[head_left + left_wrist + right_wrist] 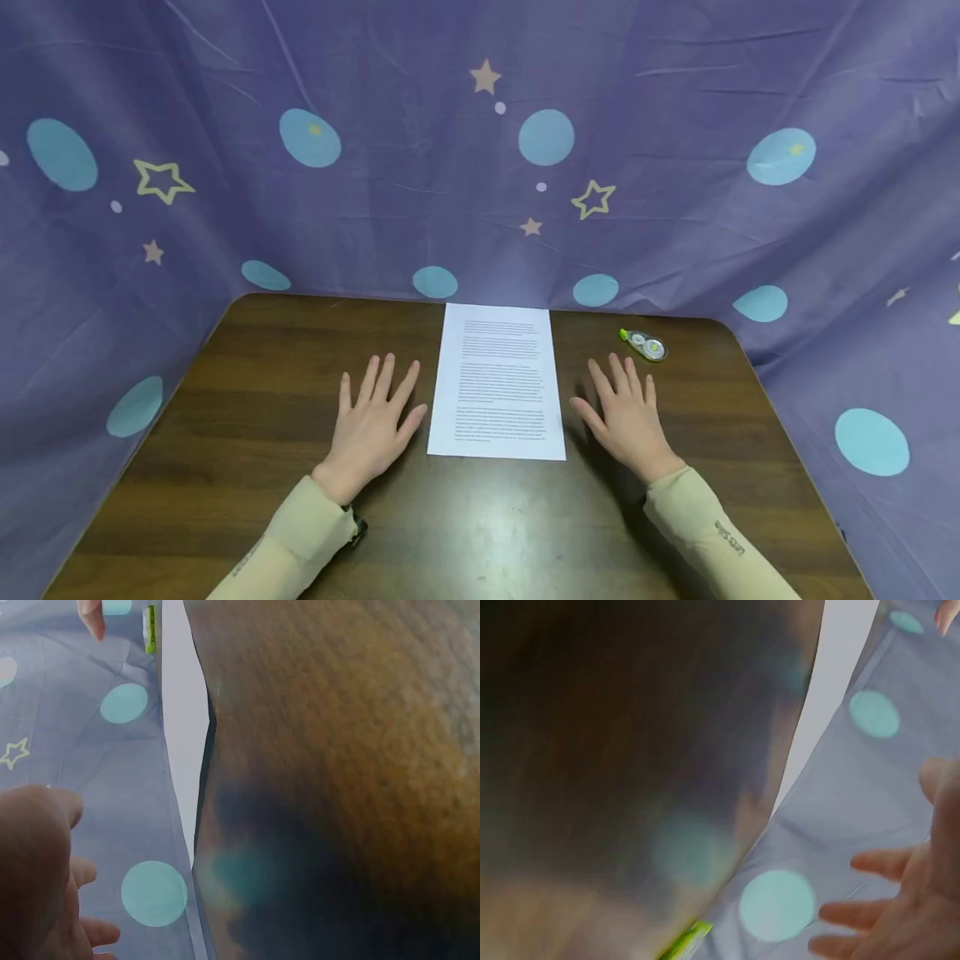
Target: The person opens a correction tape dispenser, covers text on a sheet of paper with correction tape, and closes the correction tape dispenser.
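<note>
A printed sheet of paper (497, 383) lies flat in the middle of the brown table, its far edge by the curtain. To its left is my left hand (372, 425), palm down with fingers spread, apart from the paper and holding nothing. My right hand (628, 417) is on the paper's other side, also palm down, fingers spread and holding nothing. Just beyond the right fingertips lies a correction tape (645, 344) with a clear body and a green tip. Both wrist views show the paper edge-on, with the left hand (45, 877) and right hand (900, 892) fingers extended.
The wooden table (480, 533) has rounded far corners. A purple curtain (420, 167) with blue dots and stars hangs behind it and along both sides.
</note>
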### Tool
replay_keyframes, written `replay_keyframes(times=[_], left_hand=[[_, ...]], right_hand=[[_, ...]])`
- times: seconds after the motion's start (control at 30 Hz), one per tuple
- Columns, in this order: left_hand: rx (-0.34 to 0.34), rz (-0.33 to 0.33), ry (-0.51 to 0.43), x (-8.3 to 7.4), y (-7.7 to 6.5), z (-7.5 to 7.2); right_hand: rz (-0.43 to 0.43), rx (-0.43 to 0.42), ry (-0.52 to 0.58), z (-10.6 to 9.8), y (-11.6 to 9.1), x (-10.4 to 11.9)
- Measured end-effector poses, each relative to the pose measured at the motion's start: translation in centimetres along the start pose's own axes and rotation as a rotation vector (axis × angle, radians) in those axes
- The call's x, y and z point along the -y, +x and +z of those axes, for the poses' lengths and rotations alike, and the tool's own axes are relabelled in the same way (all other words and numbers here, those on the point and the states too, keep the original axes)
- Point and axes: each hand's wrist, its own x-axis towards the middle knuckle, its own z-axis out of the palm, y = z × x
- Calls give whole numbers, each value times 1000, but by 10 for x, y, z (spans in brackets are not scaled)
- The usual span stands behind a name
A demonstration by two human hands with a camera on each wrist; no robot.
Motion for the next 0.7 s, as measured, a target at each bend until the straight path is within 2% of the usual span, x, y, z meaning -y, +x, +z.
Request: replay_keyframes(times=[0.17,0.37,0.7], left_hand=[[-52,31,1,-2,-1,-2],[-38,39,20,-1,-3,-4],[-34,60,33,0,-7,-5]], right_hand=[[-12,-13,1,-7,17,-27],[-39,-75,-45,-15,41,-60],[89,11,-77,-17,76,-103]])
